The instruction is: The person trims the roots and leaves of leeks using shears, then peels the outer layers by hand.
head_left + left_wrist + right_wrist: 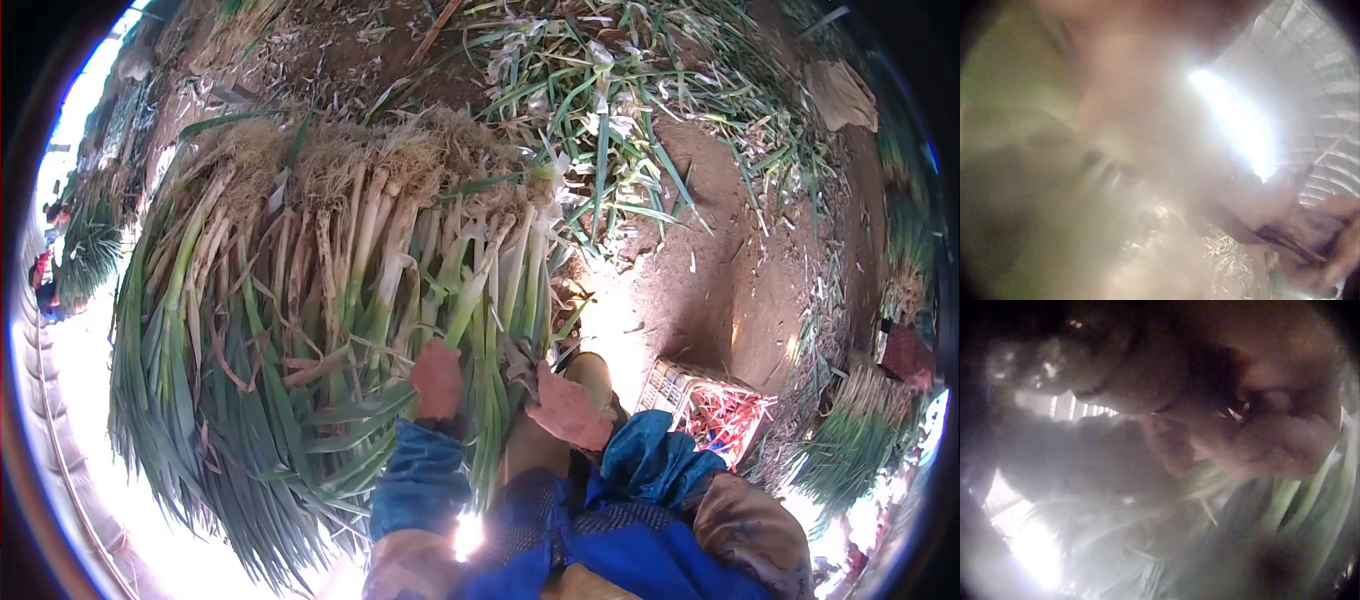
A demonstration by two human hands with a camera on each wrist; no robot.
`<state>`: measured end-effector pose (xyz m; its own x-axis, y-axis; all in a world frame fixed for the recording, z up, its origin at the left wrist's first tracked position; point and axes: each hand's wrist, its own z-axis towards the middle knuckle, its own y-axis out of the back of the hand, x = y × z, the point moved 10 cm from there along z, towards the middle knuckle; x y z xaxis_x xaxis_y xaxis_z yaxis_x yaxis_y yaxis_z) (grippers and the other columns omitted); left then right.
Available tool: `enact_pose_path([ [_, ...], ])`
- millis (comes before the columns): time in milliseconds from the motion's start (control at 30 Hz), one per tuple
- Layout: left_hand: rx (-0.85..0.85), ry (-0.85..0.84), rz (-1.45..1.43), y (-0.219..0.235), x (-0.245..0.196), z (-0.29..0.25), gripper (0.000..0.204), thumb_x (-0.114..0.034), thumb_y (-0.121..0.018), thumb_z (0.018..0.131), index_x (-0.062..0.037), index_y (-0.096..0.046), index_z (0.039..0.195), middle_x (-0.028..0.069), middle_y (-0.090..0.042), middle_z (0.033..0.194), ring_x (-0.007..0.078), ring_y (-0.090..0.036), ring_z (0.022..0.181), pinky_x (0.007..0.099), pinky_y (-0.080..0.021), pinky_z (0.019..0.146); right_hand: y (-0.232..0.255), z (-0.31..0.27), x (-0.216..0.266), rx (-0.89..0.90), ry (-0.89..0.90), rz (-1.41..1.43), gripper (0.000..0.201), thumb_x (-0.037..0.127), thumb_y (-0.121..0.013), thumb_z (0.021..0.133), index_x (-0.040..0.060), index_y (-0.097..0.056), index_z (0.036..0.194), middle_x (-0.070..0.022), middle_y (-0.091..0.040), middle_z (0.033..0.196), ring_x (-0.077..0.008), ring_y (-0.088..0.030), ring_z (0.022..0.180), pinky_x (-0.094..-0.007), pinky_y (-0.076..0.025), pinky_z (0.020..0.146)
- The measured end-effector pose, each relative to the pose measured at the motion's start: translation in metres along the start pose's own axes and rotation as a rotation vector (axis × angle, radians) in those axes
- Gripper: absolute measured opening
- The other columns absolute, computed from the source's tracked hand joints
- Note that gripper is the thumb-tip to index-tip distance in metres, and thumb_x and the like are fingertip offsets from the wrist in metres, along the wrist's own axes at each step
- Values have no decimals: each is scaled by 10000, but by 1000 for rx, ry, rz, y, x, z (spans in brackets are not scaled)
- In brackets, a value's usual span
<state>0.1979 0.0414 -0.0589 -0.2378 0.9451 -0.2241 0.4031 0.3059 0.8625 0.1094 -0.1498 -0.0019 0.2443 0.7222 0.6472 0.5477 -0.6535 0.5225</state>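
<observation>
In front of the person, leeks (385,300) lie side by side, roots pointing away, and the left hand (437,380) rests against their green stalks, though how its fingers lie I cannot tell. At the row's right edge, the right hand (573,408) pinches a dark strip (520,366), near a crate (662,391).

The leaves (245,440) are green, the stalks (380,235) whitish, the roots (430,150) tan, the cuffs (422,475) teal, the clothing (640,562) blue.

Crate (658,391) of red strips (718,412) at right, leaf scraps (602,150) on soil (715,265), tan cloth (842,95) beyond
</observation>
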Motion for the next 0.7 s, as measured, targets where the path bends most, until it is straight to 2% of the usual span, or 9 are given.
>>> enact_pose_path([
  [100, -62, 18, -49, 18, -23, -28, 321, -307, -637, 777, -8, -539, 840, 225, -605, 859, 423, -581, 816, 503, -440, 668, 23, -16, 22, -1, 64, 6, 513, 194, -571, 738, -101, -372, 1107, -248, -583, 761, -408, -598, 743, -484, -489, 667],
  [167, -47, 85, -87, 11, -23, -47, 324, -306, -642, 773, -5, -533, 830, 239, -608, 843, 427, -585, 804, 503, -439, 665, 21, -30, 35, -2, 139, -52, 527, 195, -566, 743, -107, -366, 1125, -257, -578, 788, -414, -593, 739, -486, -489, 669],
  [267, 5, 201, -146, -17, -9, -58, 332, -321, -626, 776, -7, -545, 849, 246, -606, 840, 424, -585, 813, 495, -439, 674, 8, -15, -13, -104, 53, 36, 577, 197, -561, 745, -125, -342, 1170, -272, -568, 834, -424, -588, 747, -487, -487, 675],
  [367, 50, 291, -173, -24, -4, -54, 334, -317, -614, 777, -5, -556, 880, 253, -607, 851, 426, -583, 823, 491, -438, 689, 4, -11, -23, 39, -7, -12, 678, 259, -595, 769, -140, -288, 1223, -262, -531, 912, -410, -557, 796, -468, -459, 657],
  [467, 80, 343, -208, -23, -4, -61, 346, -315, -602, 780, -2, -566, 923, 256, -610, 870, 426, -583, 835, 486, -437, 712, 9, -5, -6, 81, 80, -36, 664, 253, -590, 767, -163, -311, 1202, -229, -537, 840, -380, -561, 772, -440, -465, 633],
  [567, 73, 357, -253, -29, 7, -66, 370, -325, -592, 777, -3, -571, 957, 263, -608, 876, 423, -580, 846, 480, -431, 730, 8, 48, -29, -73, 145, -33, 652, 247, -585, 762, -172, -323, 1187, -209, -529, 797, -346, -564, 738, -412, -475, 620],
  [667, 73, 344, -257, -39, 19, -66, 395, -345, -586, 776, 5, -575, 961, 267, -604, 887, 429, -571, 865, 473, -426, 749, 21, 91, -31, -309, 219, -157, 427, 147, -558, 715, -109, -409, 1023, -194, -589, 672, -374, -603, 621, -450, -485, 518],
  [700, 75, 351, -271, -40, 22, -65, 407, -360, -585, 781, 12, -577, 946, 263, -604, 896, 435, -566, 875, 473, -424, 759, 23, 89, -24, -420, 315, -202, 368, 129, -555, 707, -92, -406, 961, -181, -586, 637, -376, -594, 573, -450, -479, 491],
])
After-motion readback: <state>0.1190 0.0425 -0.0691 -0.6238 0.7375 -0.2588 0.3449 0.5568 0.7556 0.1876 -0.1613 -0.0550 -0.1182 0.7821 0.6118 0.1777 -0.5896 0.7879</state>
